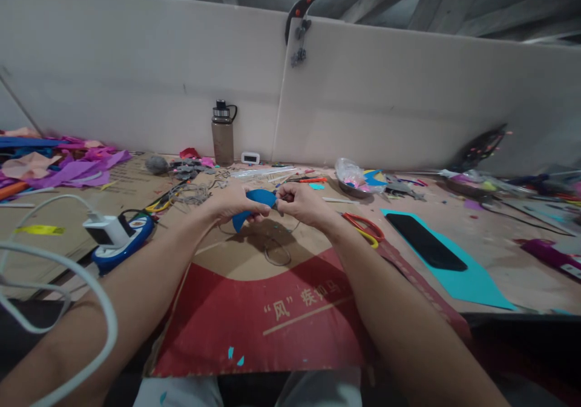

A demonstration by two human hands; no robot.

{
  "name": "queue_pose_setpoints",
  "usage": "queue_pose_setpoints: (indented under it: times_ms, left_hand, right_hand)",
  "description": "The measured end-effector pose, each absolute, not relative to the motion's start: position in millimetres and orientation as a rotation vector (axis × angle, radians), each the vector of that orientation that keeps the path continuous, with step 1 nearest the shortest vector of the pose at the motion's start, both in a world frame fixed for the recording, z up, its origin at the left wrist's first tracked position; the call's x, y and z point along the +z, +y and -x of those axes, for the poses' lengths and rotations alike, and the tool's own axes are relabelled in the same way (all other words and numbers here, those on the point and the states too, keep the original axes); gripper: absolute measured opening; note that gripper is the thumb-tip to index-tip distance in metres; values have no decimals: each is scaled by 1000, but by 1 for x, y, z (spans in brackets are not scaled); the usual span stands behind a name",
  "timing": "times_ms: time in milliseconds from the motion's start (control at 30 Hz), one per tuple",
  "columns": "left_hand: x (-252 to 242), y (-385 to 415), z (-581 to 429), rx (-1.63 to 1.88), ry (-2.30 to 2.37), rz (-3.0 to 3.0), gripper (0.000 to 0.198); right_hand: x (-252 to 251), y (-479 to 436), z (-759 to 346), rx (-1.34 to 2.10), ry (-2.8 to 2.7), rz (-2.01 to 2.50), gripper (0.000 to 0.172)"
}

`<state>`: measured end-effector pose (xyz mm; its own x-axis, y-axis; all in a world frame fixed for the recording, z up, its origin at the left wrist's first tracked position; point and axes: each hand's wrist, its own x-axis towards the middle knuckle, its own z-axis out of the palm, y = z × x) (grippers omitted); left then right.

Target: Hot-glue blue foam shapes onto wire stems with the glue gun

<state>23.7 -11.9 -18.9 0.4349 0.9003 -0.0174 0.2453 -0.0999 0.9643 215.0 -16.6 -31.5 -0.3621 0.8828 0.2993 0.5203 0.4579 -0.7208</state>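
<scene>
left hand (236,203) grips blue piece (254,204) | right hand (302,204) pinches its tip | scissors (365,228) just beside right wrist | above cardboard (272,310)

The person's left hand (233,204) and right hand (302,204) continue into bare, sleeveless forearms, and light grey trousers (181,393) cover the lap.

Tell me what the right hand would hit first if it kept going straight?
The right hand points leftward, so probably the blue curved sheet piece, which its fingers pinch; the left hand is just beyond.
</scene>
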Motion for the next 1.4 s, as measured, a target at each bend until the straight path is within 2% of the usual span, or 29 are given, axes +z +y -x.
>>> queue_pose_setpoints:
  times_ms: [400, 600, 667, 767, 933, 1100, 1233, 1300, 1400]
  left_hand:
    - [-38, 0, -31, 898, 1156, -1661, 11]
    - [-41, 9, -26, 1175, 1200, -1582, 13]
    - [-40, 12, -24, 1331, 1190, -1497, 14]
    - [-40, 16, -22, 1502, 1166, -1363, 15]
    - [-34, 24, -14, 1645, 1001, -1145, 17]
    - [-15, 31, 3, 1842, 783, -916, 17]
    - [-7, 32, 11, 1920, 779, -828, 19]
    - [-7, 31, 11, 1903, 790, -849, 19]
    - [-9, 28, 8, 1862, 778, -898, 18]
  right_hand:
    - [-34, -14, -211, 534, -1943, 1204, 11]
    - [-42, -12, -204, 399, -1834, 1130, 35]
    - [-43, -16, -198, 401, -1866, 1113, 31]
    - [-42, -25, -191, 392, -2025, 1081, 16]
    - [-41, -24, -197, 419, -2209, 1225, 32]
    - [-44, -5, -223, 109, -1915, 1643, 31]
    - [-54, 5, -233, 49, -1968, 1958, 35]
    - [-61, 9, -235, -16, -1989, 1965, 33]
    - [-70, 15, -239, 51, -1909, 1861, 19]
